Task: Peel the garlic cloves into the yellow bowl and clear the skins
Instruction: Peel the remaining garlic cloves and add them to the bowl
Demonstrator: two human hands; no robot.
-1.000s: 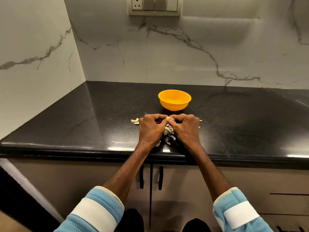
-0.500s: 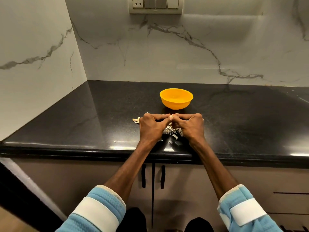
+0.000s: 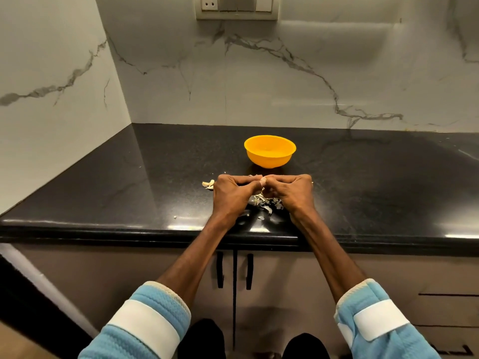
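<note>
The yellow bowl (image 3: 269, 151) stands on the black counter just beyond my hands. My left hand (image 3: 233, 194) and my right hand (image 3: 293, 193) meet fingertip to fingertip over the counter, and both pinch one small garlic cloveв (image 3: 263, 180) between them. Under and between my hands lies a heap of pale garlic skins (image 3: 267, 203). A few unpeeled garlic cloves (image 3: 209, 183) lie just left of my left hand. I cannot see into the bowl's bottom.
The black countertop (image 3: 129, 182) runs from a marble wall on the left to the right edge of view. Its front edge (image 3: 129, 231) is close below my wrists. Cabinet doors with black handles (image 3: 234, 273) are beneath. A switch plate (image 3: 237, 6) is on the back wall.
My hands have stayed together on the clove, with the fingers working slightly. More loose skins show beneath them than a second ago.
</note>
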